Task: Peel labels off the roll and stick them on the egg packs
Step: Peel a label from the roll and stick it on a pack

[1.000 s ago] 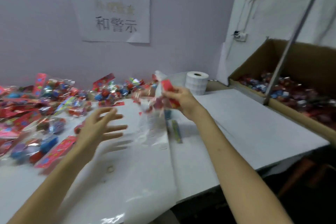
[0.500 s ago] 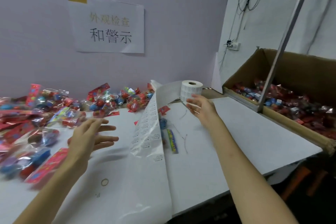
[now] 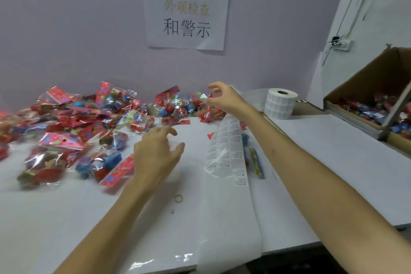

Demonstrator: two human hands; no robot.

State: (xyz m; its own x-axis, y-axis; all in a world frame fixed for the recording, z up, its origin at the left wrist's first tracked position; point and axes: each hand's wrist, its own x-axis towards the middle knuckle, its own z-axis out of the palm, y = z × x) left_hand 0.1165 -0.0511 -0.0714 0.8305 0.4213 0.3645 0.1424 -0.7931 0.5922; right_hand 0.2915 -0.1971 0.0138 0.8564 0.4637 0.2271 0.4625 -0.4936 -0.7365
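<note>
We locate the label roll standing on end at the far side of the white table, near the wall and to the left of the cardboard box. A label strip leads away from the roll, passes behind the right wrist and drapes down onto the table between the two forearms. Rows of small printed labels show on its upper part, and the lower part is glossy. The egg packs, clear bags with red header cards and coloured eggs inside, lie heaped along the left and rear of the table, and more of them fill the cardboard box. The right hand is raised over the rear of the pile, just beside the top of the label strip. Its fingers are curved and spread, the thumb is apart from the index finger, and we see nothing held in it. The left hand hovers low over the table at the edge of the pile, just right of a pack with a red header. Its fingers are loosely curved, with a wide gap to the thumb, and we see nothing gripped. A rubber band lies on the table near the left forearm. A narrow multicoloured item lies just right of the label strip, but we cannot tell what it is. A paper sign with printed characters hangs on the wall behind the pile. A metal bar leans across the front of the cardboard box.
</note>
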